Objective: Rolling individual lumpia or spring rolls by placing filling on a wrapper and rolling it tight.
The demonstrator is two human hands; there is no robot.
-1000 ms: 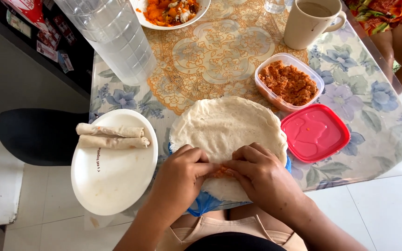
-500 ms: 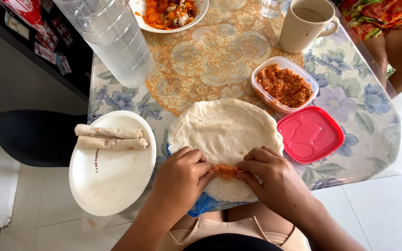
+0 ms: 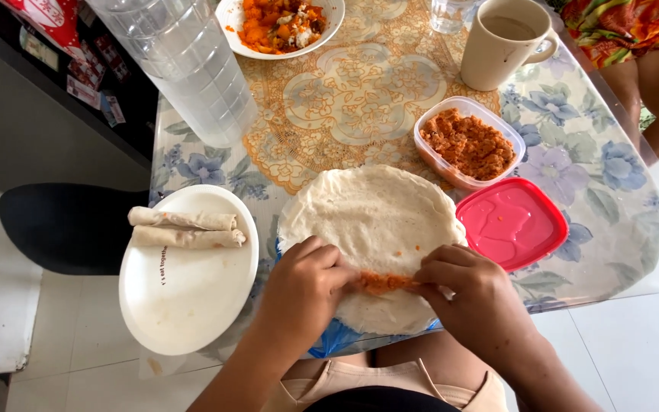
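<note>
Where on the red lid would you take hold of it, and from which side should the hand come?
Grip the red lid by its raised rim at the near right corner, coming from the right. It lies flat, hollow side up, so only the edge gives purchase. Its far left corner sits by the filling container, while the right side is bare tablecloth.

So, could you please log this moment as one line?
left hand: on orange filling | right hand: on filling | flatbread: flat, unrolled | white plate: two rolls

Off to the sides — white plate [image 3: 184, 305] bearing two rolled wraps [image 3: 184, 228], beige mug [image 3: 503, 43], red lid [image 3: 512, 222], clear jug [image 3: 184, 65].
</note>
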